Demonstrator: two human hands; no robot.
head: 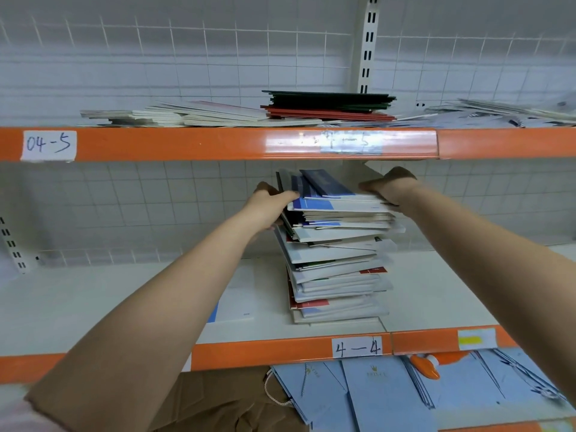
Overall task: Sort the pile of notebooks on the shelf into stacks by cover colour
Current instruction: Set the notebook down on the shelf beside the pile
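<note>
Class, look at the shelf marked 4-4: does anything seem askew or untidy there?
Yes. The tall pile of notebooks is ragged: covers jut out at differing angles, and its upper part leans left. Both the left hand and right hand grip its top section.

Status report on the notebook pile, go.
Left hand and right hand both gripping the top bundle of the notebook pile. Pile leaning, colours mixed. One blue-edged notebook lying apart on the shelf. Nothing blocking.

Middle shelf (436, 294), white, orange edge | tall notebook pile (336, 275) at centre | single white-and-blue notebook (237, 304) flat just left
</note>
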